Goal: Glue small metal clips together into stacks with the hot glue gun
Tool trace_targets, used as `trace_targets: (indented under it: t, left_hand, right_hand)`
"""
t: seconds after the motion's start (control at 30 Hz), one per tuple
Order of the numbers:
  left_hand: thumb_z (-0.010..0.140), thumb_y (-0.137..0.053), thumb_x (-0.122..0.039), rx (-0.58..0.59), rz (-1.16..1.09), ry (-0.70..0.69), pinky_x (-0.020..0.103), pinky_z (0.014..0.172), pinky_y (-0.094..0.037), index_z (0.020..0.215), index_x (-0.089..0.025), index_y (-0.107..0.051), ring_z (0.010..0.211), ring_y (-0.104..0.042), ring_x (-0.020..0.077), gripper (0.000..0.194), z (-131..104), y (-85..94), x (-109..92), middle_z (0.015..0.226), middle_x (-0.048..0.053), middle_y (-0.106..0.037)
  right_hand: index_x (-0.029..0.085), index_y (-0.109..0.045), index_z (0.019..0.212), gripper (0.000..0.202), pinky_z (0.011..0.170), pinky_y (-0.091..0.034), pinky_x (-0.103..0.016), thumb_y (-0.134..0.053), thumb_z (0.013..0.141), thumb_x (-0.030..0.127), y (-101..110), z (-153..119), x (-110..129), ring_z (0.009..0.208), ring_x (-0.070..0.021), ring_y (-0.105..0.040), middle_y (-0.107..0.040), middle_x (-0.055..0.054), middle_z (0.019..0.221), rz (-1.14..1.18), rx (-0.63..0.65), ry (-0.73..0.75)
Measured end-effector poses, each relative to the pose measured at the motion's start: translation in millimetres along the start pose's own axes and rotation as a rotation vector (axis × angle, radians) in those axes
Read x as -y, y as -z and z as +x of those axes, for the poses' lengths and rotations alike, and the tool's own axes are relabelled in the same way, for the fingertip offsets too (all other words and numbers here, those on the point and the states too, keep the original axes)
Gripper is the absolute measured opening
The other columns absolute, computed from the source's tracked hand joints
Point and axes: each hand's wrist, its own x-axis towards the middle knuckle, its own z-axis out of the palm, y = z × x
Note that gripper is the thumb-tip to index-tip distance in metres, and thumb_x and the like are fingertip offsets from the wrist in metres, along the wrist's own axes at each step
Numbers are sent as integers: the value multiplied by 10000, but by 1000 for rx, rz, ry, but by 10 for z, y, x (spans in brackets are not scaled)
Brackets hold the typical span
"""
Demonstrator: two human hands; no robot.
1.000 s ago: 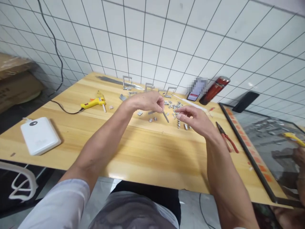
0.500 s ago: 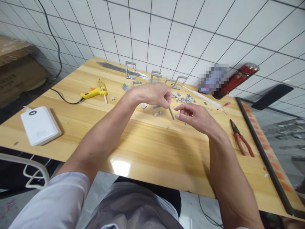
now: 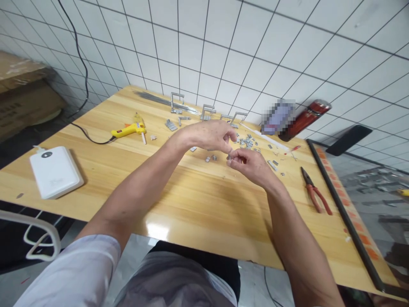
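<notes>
My left hand (image 3: 217, 134) reaches over the middle of the table, its thumb and fingers bent in a pinch. Just right of it, my right hand (image 3: 251, 164) has its thumb and forefinger closed, the tips almost meeting those of the left. A small grey metal strip (image 3: 229, 157) shows only as a short bit between the two hands; the fingers cover the remainder. Below the left hand lie a few small grey pieces (image 3: 211, 158). Behind the right hand is a loose pile of grey bits (image 3: 248, 141), and another grey strip (image 3: 272, 165) lies beside its knuckles.
Bent grey frames (image 3: 207, 111) and thin rods (image 3: 162, 102) are along the wall. A yellow glue gun (image 3: 129, 129) and white power bank (image 3: 56, 172) lie left. Pliers (image 3: 313, 189), a red flask (image 3: 306, 119) and a dark-edged glass panel (image 3: 345, 217) are right.
My right hand has moved left and closed its fingertips at the strip hanging from my left hand. Less of the strip shows now. The view has shifted slightly.
</notes>
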Motion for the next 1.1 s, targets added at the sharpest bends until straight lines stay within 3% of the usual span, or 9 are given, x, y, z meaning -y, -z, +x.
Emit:
trace_targets:
  t: [0.07,0.2,0.33,0.47,0.57,0.7,0.87,1.1]
  left_hand:
    - [772,-830,-348,-40,-52,-43,282,667,-355,1045,-187,-806,735,-611,168,317,-22,27,-34,856,19,-734]
    - [959,-683,-459,-227,-231,-129,274,728,-405,986,-170,-782,836,-625,155,306,-68,97,-97,938,39,-736]
    - [989,-671,-491,-471,-450,-121,249,758,-446,958,-157,-750,853,-649,135,345,-43,138,-55,970,61,-748]
    - [949,-680,-416,-542,-587,-114,238,691,-445,938,-147,-753,803,-648,132,279,33,119,23,916,71,-756]
    - [887,-666,-312,-521,-612,-109,246,668,-428,828,-149,-728,758,-620,126,184,61,72,23,831,50,-735]
    - [846,-657,-298,-432,-615,-82,256,672,-422,761,-156,-702,723,-590,117,171,72,-22,-29,780,26,-705]
    - [800,-704,-325,-253,-606,-48,261,680,-441,807,-153,-707,724,-591,121,172,114,-184,-77,797,22,-692]
    - [803,-675,-303,28,-507,-122,288,768,-491,951,-170,-706,840,-644,158,201,142,-366,-106,897,19,-699]
  right_hand:
    - [218,-713,744,156,639,-380,-292,-713,822,353,0,1,10,659,-139,-491,-604,20,689,34,-22,-3]
    - [215,-715,800,221,634,-429,-292,-745,816,434,10,3,12,647,-136,-507,-663,9,735,224,-99,-21]
    - [218,-712,804,291,662,-495,-306,-803,767,492,60,12,19,679,-152,-571,-716,-12,786,422,-195,-23]
    - [231,-736,821,273,690,-512,-313,-806,758,488,145,8,22,724,-161,-602,-746,-24,864,507,-331,-25]
    - [238,-762,858,252,677,-502,-306,-805,774,472,193,-3,6,700,-154,-581,-735,-16,846,528,-410,-20]
    - [245,-764,870,275,683,-514,-312,-818,772,496,206,-10,-9,701,-158,-583,-746,-19,870,540,-475,-7]
    - [240,-766,872,294,688,-529,-314,-829,761,505,214,-14,31,696,-158,-597,-741,-11,837,551,-494,6]
    - [229,-738,898,303,679,-529,-310,-786,822,518,205,-74,10,694,-154,-607,-731,-10,831,501,-510,36]
